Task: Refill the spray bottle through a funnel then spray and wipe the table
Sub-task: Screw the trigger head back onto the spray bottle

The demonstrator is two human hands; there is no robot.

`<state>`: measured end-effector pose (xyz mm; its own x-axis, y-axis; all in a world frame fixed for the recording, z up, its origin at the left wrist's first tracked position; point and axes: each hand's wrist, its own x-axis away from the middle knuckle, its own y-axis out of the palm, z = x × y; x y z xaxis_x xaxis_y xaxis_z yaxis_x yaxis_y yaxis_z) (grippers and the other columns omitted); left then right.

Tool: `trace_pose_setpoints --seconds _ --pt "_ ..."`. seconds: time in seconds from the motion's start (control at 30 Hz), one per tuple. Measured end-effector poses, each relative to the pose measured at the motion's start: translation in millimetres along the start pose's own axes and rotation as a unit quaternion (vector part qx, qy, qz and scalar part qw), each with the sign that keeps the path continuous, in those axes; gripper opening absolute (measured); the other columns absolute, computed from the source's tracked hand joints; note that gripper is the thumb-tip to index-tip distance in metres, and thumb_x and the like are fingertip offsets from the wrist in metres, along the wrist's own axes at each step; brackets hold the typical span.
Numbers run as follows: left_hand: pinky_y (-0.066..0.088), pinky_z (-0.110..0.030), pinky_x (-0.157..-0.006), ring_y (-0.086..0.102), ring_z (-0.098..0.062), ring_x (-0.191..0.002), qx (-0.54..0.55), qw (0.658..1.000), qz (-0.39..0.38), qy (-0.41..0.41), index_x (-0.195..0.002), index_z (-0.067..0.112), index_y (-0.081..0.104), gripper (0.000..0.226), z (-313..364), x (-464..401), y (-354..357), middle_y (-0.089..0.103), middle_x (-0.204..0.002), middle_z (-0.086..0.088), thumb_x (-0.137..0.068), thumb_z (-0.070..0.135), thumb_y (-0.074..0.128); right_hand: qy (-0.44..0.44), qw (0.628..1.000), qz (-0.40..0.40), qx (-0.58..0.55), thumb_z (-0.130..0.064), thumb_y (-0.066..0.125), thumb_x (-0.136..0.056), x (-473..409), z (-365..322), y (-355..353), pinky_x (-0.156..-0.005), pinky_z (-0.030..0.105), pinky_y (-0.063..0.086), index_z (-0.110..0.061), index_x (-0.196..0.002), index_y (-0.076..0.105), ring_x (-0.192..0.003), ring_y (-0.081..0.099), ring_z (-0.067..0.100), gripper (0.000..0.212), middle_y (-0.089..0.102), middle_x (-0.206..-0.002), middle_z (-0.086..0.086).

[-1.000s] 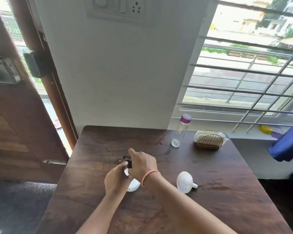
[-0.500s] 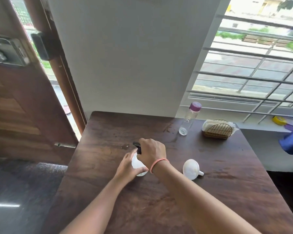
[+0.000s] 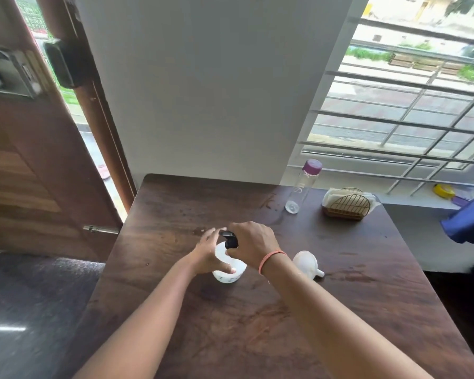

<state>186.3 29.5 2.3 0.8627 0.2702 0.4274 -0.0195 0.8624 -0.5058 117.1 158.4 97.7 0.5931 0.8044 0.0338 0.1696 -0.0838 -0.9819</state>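
**Two hands on one bottle: cap still to come off**

Head view, only view. Both my hands meet at frame centre on the spray bottle [image 3: 228, 265], which stands on the table [image 3: 340, 310]. My left hand [image 3: 210, 254] wraps the white body, thumb pressed low on its front. My right hand [image 3: 253, 246] is clamped around the black spray head [image 3: 229, 239] from above, fingers curled closed on it.

Step in hand, as I judge it: unscrewing the head. Best done with the left pinning the base flat to the wood while only the right turns; lift straight up once loose, so the dip tube doesn't tip the bottle.

Count:
- spray bottles: one
- funnels: one, the white funnel [image 3: 307, 263], lying on its side just right of my right wrist
- clear water bottle [image 3: 303, 187], purple cap: one, upper right, capped
- wire napkin holder [image 3: 348, 203]: one, right of the water bottle
- hands: two
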Motion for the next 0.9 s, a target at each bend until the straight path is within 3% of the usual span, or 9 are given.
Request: trace_pose_setpoints --seconds 0.07,0.2,0.27,0.33,0.4,0.47,0.57,0.67,0.9 --pt "0.037 -0.043 -0.111 0.040 -0.018 -0.135 -0.007 0.998 -0.050 0.035 -0.126 0.039 0.045 0.087 2 -2 1 0.045 -0.139 0.003 -0.051 0.048 0.089 -0.015 1.000 -0.004 0.010 -0.038 0.065 -0.074 2 0 0 -0.065 0.031 0.045 -0.024 -0.094 0.061 -0.084 0.063 0.025 0.025 0.068 -0.089 -0.002" --pt "0.039 -0.036 -0.106 0.047 -0.014 -0.124 0.052 0.997 -0.029 0.046 -0.119 0.033 0.047 0.063 5 1 13 0.050 -0.128 0.006 -0.067 0.029 0.083 0.019 1.000 0.004 0.005 -0.041 0.060 -0.073 3 0 3 -0.070 0.033 0.052 -0.027 -0.101 0.063 -0.086 0.065 0.025 0.031 0.069 -0.091 -0.003" --pt "0.037 -0.035 -0.107 0.046 -0.018 -0.126 0.074 0.995 0.024 0.057 -0.118 0.030 0.051 0.057 8 4 24 0.049 -0.127 0.002 -0.069 0.026 0.081 0.041 0.999 0.015 -0.001 -0.037 0.057 -0.075 3 -3 7 -0.074 0.033 0.052 -0.027 -0.104 0.064 -0.088 0.066 0.024 0.032 0.071 -0.094 -0.003" --pt "0.035 -0.032 -0.105 0.045 -0.023 -0.127 0.060 0.990 0.123 0.035 -0.128 0.018 0.054 0.056 18 10 41 0.047 -0.131 -0.004 -0.076 0.020 0.076 0.057 0.998 0.031 0.001 -0.031 0.055 -0.079 3 -4 9 -0.071 0.030 0.049 -0.021 -0.099 0.063 -0.088 0.066 0.025 0.024 0.070 -0.094 0.000" --pt "0.028 -0.032 -0.108 0.039 -0.028 -0.131 0.076 0.973 0.216 -0.022 -0.141 0.014 0.042 0.065 32 19 59 0.039 -0.142 -0.009 -0.081 0.013 0.067 0.072 0.997 0.040 0.010 -0.029 0.054 -0.083 3 -6 7 -0.068 0.031 0.042 -0.016 -0.093 0.060 -0.086 0.065 0.027 0.017 0.069 -0.092 0.003" --pt "0.024 -0.033 -0.111 0.035 -0.028 -0.135 0.131 0.956 0.257 -0.059 -0.146 0.018 0.034 0.074 38 23 73 0.033 -0.147 -0.009 -0.080 0.013 0.067 0.084 0.996 0.039 0.014 -0.029 0.055 -0.083 4 -7 4 -0.069 0.031 0.042 -0.016 -0.092 0.060 -0.087 0.065 0.028 0.017 0.069 -0.092 0.005" --pt "0.028 -0.040 -0.114 0.031 -0.028 -0.138 0.199 0.948 0.227 -0.102 -0.147 0.028 0.030 0.081 35 18 73 0.026 -0.152 -0.004 -0.078 0.030 0.071 0.095 0.995 0.027 0.011 -0.032 0.058 -0.083 5 -6 2 -0.072 0.031 0.043 -0.016 -0.093 0.060 -0.088 0.064 0.027 0.019 0.068 -0.092 0.004" --pt "0.030 -0.042 -0.113 0.031 -0.032 -0.138 0.199 0.954 0.188 -0.119 -0.149 0.028 0.028 0.085 30 16 63 0.025 -0.153 -0.005 -0.077 0.039 0.073 0.096 0.995 0.028 0.018 -0.032 0.059 -0.083 4 -4 3 -0.072 0.031 0.040 -0.018 -0.095 0.059 -0.088 0.064 0.026 0.019 0.068 -0.093 0.003" --pt "0.022 -0.035 -0.115 0.025 -0.025 -0.139 0.184 0.967 0.154 -0.089 -0.149 0.022 0.023 0.079 30 30 69 0.031 -0.150 -0.003 -0.084 0.027 0.066 0.099 0.995 0.025 0.023 -0.030 0.060 -0.082 -4 20 -4 -0.075 0.033 0.039 -0.021 -0.097 0.058 -0.090 0.063 0.028 0.018 0.069 -0.095 0.002"
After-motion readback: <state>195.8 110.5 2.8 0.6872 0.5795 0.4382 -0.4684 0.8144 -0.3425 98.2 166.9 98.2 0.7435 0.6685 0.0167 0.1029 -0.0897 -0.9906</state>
